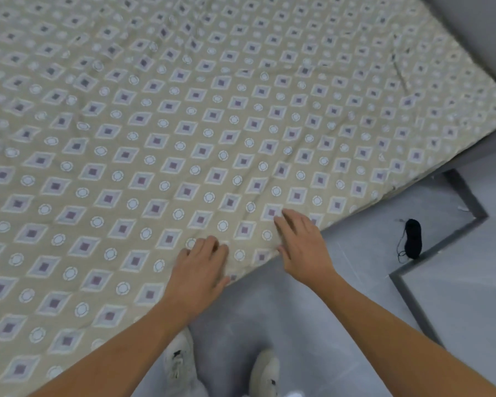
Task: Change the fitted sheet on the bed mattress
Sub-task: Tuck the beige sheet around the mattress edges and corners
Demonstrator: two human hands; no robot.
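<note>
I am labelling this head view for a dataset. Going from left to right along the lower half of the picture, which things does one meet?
Beige patterned fitted sheet → left hand, resting on the sheet near its edge → right hand, also on the sheet → small black object with a cord on the grey floor.

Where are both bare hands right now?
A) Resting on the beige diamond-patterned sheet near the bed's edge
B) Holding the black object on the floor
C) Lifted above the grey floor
A: the left hand and right hand lie on the beige diamond-patterned sheet by its near edge.
</note>
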